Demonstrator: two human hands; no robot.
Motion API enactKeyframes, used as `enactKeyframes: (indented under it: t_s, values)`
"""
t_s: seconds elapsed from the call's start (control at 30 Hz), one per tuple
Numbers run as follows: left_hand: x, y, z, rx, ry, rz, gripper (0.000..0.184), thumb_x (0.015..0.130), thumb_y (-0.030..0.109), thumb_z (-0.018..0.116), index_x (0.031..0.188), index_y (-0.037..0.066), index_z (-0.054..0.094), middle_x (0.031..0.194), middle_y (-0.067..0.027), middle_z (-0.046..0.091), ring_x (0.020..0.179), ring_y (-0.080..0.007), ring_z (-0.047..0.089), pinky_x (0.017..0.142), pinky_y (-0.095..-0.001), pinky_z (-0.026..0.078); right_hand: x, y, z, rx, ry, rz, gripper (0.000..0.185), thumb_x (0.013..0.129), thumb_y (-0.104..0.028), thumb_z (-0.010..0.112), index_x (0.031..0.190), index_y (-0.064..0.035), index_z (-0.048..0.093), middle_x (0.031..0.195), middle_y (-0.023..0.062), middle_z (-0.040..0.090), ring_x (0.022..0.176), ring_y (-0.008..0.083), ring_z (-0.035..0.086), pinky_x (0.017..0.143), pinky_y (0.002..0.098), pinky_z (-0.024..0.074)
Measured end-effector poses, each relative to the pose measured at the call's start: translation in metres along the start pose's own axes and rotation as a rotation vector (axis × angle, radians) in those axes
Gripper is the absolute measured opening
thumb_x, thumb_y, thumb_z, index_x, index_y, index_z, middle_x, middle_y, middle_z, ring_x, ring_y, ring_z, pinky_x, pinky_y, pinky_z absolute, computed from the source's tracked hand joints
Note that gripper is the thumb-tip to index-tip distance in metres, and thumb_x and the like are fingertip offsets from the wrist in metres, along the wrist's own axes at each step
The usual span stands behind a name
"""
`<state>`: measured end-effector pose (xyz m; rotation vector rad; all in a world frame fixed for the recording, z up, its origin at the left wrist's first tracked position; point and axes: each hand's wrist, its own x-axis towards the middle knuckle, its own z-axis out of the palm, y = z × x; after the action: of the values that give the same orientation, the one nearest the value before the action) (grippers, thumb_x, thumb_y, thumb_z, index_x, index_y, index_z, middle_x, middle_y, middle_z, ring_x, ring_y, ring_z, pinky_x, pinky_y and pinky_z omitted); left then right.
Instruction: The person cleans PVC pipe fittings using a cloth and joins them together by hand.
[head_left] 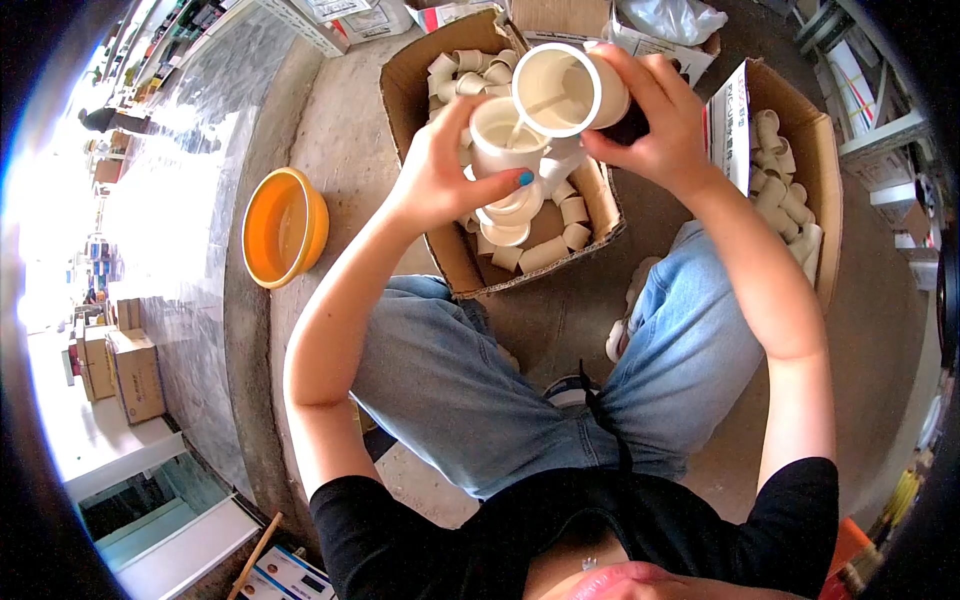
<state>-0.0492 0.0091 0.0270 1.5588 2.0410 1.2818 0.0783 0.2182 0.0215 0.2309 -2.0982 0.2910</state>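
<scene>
The left hand [435,175] was clamped around a white plastic pipe fitting [500,160], with the thumb laid across its near side. The right hand [660,125] was closed on a wide-mouthed fitting [557,90], gripped from its right side between thumb and fingers. The hands were apart from each other, and both fittings were held above an open carton [607,215].

In the view, the long axis of the pipe fitting was aligned nearly front to back, its open end directed forward and up. The wide-mouthed fitting was located ahead and to the right of that end, its mouth turned up and slightly left. The two rims were overlapped in the view; whether contact was made could not be determined.

Below the hands, short pale couplings [543,255] were contained in the carton. To the right, a second carton [822,200] was filled with similar elbows [775,190]. To the left, well apart, an orange basin [318,230] was placed on the floor [335,125].
</scene>
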Motion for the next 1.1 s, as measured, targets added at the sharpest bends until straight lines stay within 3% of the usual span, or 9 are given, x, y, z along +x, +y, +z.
enactKeyframes:
  t_s: [0.07,0.13,0.6,0.7,0.8,1.1]
  values:
    - [-0.004,0.000,0.005,-0.098,0.270,0.000,0.067,0.063,0.018,0.075,0.115,-0.001,0.038,0.100,-0.0145,0.057,0.093,-0.0210,0.058,0.083,-0.0329,0.045,-0.001,0.005,0.001,0.001,0.047,-0.004,0.065,0.057,-0.032,0.077,0.116,-0.0133,0.054,0.082,0.0061,0.052,0.069,0.0234,0.056,0.061,0.0327,0.0465]
    - [-0.003,0.000,0.003,-0.089,0.364,0.034,0.064,0.062,0.015,0.076,0.110,-0.001,0.037,0.100,-0.0141,0.056,0.094,-0.0199,0.056,0.084,-0.0324,0.044,0.001,0.004,0.001,0.010,0.052,0.010,0.064,0.056,-0.030,0.077,0.115,-0.0139,0.055,0.082,0.0060,0.052,0.070,0.0231,0.056,0.062,0.0329,0.0473]
    - [-0.006,-0.002,0.005,-0.191,0.256,-0.031,0.067,0.063,0.016,0.077,0.114,-0.001,0.037,0.105,-0.0142,0.055,0.099,-0.0205,0.055,0.086,-0.0330,0.043,0.002,0.000,-0.002,0.017,0.039,0.013,0.061,0.057,-0.026,0.076,0.112,-0.0108,0.056,0.083,0.0058,0.053,0.072,0.0221,0.058,0.063,0.0313,0.0487]
    - [-0.007,0.001,0.005,-0.569,0.159,-0.078,0.067,0.065,0.013,0.075,0.118,0.000,0.035,0.111,-0.0127,0.051,0.105,-0.0200,0.052,0.091,-0.0350,0.041,0.000,0.000,-0.002,0.014,0.021,0.021,0.060,0.057,-0.027,0.076,0.112,-0.0108,0.056,0.084,0.0053,0.054,0.072,0.0220,0.058,0.064,0.0310,0.0486]
    - [-0.008,0.002,0.002,-0.696,0.095,-0.091,0.068,0.066,0.010,0.073,0.121,0.001,0.034,0.116,-0.0116,0.047,0.110,-0.0199,0.048,0.098,-0.0389,0.038,0.002,-0.002,-0.004,0.030,-0.006,0.024,0.060,0.057,-0.028,0.076,0.112,-0.0112,0.056,0.086,0.0050,0.055,0.073,0.0223,0.058,0.064,0.0309,0.0485]
    - [-0.003,-0.020,-0.003,-0.733,0.155,0.101,0.070,0.062,0.008,0.074,0.121,0.002,0.037,0.118,-0.0103,0.045,0.115,-0.0199,0.044,0.101,-0.0406,0.035,0.002,-0.002,-0.008,0.069,-0.137,0.032,0.062,0.059,-0.033,0.076,0.113,-0.0124,0.054,0.088,0.0069,0.054,0.075,0.0260,0.058,0.065,0.0338,0.0486]
